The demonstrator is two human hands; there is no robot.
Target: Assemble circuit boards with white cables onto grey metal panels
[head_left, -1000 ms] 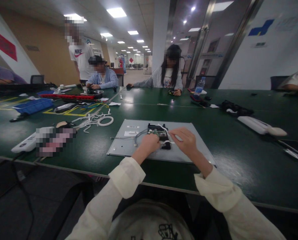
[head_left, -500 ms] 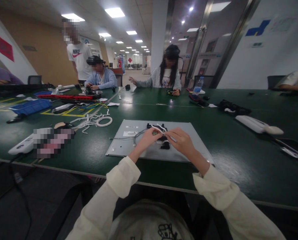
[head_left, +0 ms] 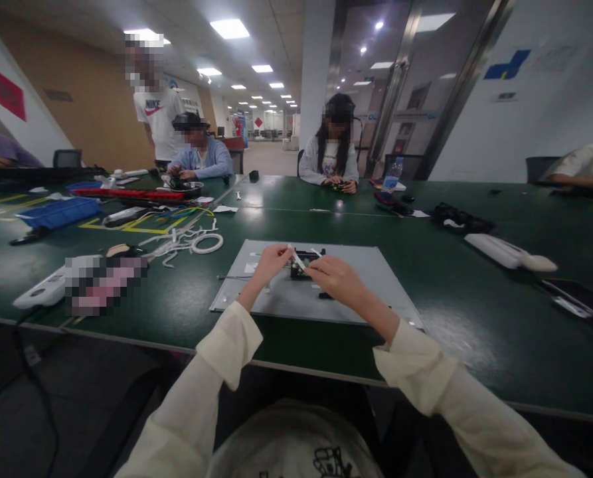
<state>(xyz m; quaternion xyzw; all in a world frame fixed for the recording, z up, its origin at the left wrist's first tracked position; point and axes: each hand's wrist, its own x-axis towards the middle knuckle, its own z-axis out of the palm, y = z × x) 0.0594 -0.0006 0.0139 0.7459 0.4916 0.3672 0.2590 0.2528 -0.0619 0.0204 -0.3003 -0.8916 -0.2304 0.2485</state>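
Between my two hands runs a short white strip [head_left: 299,259], like a piece of tape or a flat tie. My left hand [head_left: 275,260] pinches its far left end. At its near right end, my right hand [head_left: 333,275] is closed on it, with another white end [head_left: 317,252] sticking out past the fingers. Below the strip, a black bracket-like part with a small circuit board [head_left: 297,271] lies on a flat grey panel [head_left: 370,279]. My right hand covers part of the black part. A grey cable [head_left: 231,277] reaches the panel's left edge.
Left of the panel lie a white ring [head_left: 207,243] and several loose white strips [head_left: 179,240]. Farther left are a power strip [head_left: 52,285] and a blue tray [head_left: 57,211]. A white tool [head_left: 505,252] lies right. Co-workers sit across the green table [head_left: 475,312].
My left hand has moved left and up, away from my right hand, and the white strip now spans between them. The co-worker opposite has brought a raised hand down to the table.
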